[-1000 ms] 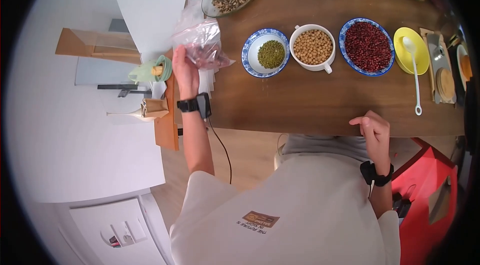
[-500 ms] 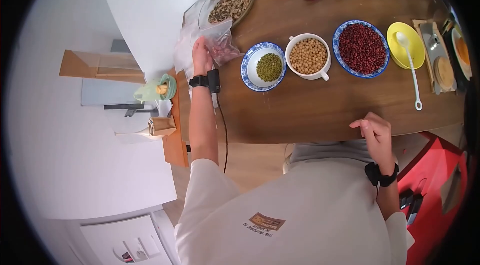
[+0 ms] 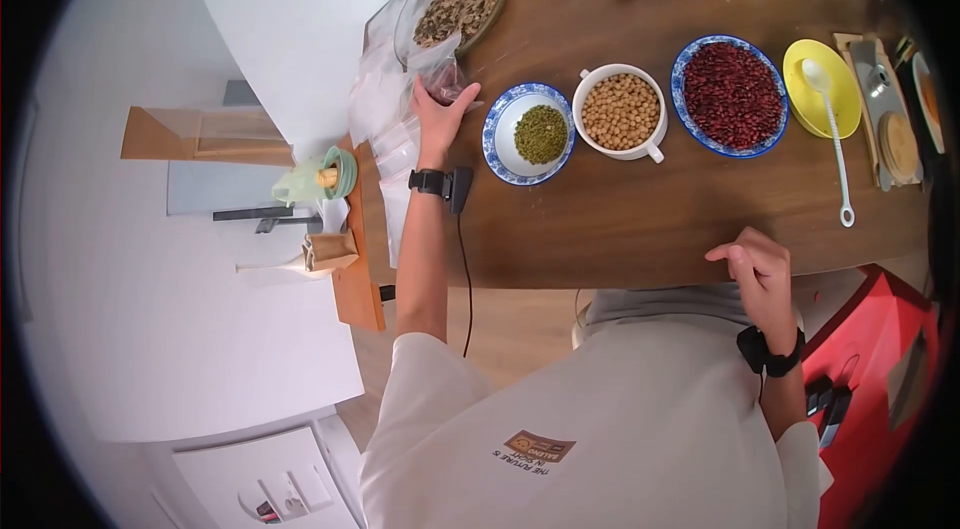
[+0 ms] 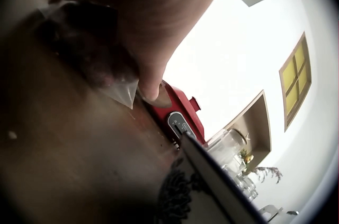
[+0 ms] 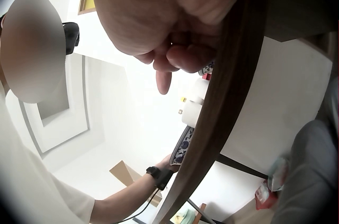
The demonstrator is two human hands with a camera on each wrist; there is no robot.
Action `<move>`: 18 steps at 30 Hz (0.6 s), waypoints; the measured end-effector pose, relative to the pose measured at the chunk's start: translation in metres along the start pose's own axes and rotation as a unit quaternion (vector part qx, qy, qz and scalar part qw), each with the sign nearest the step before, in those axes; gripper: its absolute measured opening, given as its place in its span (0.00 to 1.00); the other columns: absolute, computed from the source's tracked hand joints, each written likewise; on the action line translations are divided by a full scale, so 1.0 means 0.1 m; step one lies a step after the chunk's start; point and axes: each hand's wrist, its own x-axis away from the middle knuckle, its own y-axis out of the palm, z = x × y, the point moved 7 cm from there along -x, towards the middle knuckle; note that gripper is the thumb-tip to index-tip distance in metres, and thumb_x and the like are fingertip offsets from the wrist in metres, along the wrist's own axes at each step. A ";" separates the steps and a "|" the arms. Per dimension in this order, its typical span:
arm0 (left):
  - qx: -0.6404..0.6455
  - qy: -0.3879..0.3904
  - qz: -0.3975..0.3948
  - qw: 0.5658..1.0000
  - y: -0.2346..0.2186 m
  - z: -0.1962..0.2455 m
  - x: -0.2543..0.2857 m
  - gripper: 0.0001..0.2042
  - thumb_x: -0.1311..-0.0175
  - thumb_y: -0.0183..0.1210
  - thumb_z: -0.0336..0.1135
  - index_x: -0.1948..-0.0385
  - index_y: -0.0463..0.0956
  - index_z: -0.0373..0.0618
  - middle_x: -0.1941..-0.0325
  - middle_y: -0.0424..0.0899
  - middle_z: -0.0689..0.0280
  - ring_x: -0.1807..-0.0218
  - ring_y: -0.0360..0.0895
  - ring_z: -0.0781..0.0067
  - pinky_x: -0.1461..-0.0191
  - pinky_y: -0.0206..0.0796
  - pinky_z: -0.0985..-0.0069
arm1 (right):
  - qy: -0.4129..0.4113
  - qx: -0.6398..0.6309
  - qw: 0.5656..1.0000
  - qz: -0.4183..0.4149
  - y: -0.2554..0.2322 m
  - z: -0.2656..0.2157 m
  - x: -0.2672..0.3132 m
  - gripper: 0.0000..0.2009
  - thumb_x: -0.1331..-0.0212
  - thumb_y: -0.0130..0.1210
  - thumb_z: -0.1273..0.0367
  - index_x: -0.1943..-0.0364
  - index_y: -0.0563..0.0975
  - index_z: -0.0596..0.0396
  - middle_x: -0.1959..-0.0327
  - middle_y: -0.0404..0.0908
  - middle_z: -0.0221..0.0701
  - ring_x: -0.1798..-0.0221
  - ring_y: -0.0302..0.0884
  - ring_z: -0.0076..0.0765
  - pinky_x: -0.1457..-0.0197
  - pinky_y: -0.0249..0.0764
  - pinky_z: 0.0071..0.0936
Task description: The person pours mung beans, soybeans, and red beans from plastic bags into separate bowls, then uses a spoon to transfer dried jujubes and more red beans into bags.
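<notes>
At the table's left side my left hand (image 3: 440, 121) spreads over a clear plastic bag (image 3: 446, 84) with dark reddish contents. In the left wrist view the thumb (image 4: 152, 83) stands straight beside the bag's corner, the bag (image 4: 100, 59) lying under the palm. Nearest to that hand is a blue-rimmed bowl (image 3: 505, 151) of green beans. My right hand (image 3: 760, 274) rests at the table's front edge, loosely curled with its index finger stretched out and nothing held.
A white two-handled bowl (image 3: 649, 143) of chickpeas, a blue-rimmed dish (image 3: 692, 129) of red beans and a yellow bowl (image 3: 848, 94) with a white spoon (image 3: 836, 149) stand in a row. Behind are a glass dish (image 3: 492, 14) of dried pieces and several jars. Flat plastic bags (image 3: 392, 154) lie left.
My left hand has brought the bag down towards the table and shifted right, its thumb now spread away from the fingers. The right hand stays at the table edge.
</notes>
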 end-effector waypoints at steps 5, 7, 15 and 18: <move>0.024 0.049 0.049 0.997 -0.06 0.25 0.09 0.57 0.47 0.76 0.53 0.24 0.47 0.30 0.27 0.57 0.37 0.25 0.55 0.42 0.22 0.52 0.56 | -0.008 0.003 1.000 0.009 -0.01 -0.02 0.01 0.11 0.31 0.54 0.72 0.68 0.87 0.59 0.82 0.66 0.31 0.78 0.64 0.32 0.72 0.61 0.31; 0.003 0.081 0.061 0.995 -0.02 0.18 0.03 0.54 0.46 0.75 0.52 0.25 0.49 0.31 0.30 0.60 0.40 0.29 0.59 0.44 0.25 0.54 0.57 | -0.008 0.008 1.000 0.008 0.00 -0.03 0.00 0.11 0.31 0.54 0.72 0.68 0.87 0.59 0.82 0.66 0.31 0.78 0.65 0.32 0.72 0.61 0.31; 0.017 0.094 0.047 0.994 0.02 0.14 -0.05 0.47 0.43 0.74 0.51 0.28 0.58 0.34 0.40 0.66 0.50 0.41 0.66 0.54 0.31 0.59 0.62 | -0.004 0.005 1.000 0.005 0.00 -0.01 0.00 0.11 0.31 0.54 0.73 0.68 0.87 0.60 0.82 0.66 0.31 0.78 0.65 0.32 0.72 0.62 0.31; 0.011 0.089 0.043 0.995 0.02 0.13 -0.04 0.47 0.43 0.73 0.51 0.27 0.58 0.34 0.40 0.66 0.50 0.41 0.65 0.54 0.31 0.59 0.63 | -0.011 0.011 1.000 0.007 0.00 -0.02 0.01 0.11 0.31 0.54 0.73 0.68 0.87 0.60 0.82 0.66 0.31 0.78 0.65 0.32 0.72 0.62 0.31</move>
